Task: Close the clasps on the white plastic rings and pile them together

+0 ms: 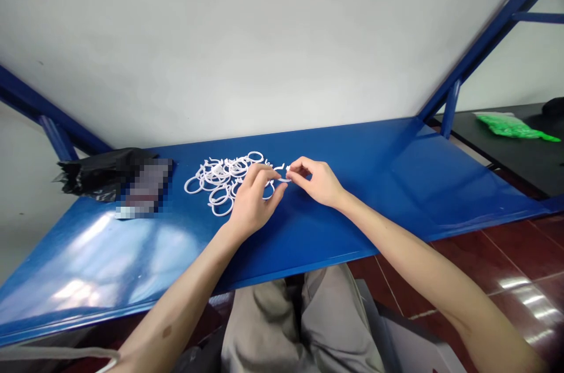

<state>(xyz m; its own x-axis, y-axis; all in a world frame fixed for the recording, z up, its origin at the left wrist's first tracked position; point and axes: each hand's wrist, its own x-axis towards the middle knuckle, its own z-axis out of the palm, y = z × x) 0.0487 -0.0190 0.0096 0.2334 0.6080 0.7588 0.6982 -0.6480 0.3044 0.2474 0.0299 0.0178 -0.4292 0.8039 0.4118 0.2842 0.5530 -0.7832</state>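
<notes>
Between my two hands is a thin white plastic ring point(285, 180), partly covered by the fingers. My left hand point(254, 201) pinches its left side between thumb and fingertips. From the other side, my right hand point(320, 182) is closed on it with thumb and forefinger, near a small white tab. Just left of and behind my left hand lies a loose pile of similar white rings point(219, 172) with small tabs, several of them overlapping. Part of the pile is hidden behind my left hand.
The blue table point(379, 155) carries a crumpled black plastic bag point(103, 170) and a blurred-out dark packet point(147, 185) at left. Blue slanted bars point(489, 26) rise at both sides before a pale wall point(282, 44). A black table point(493, 155) at right holds a green bag point(513, 126).
</notes>
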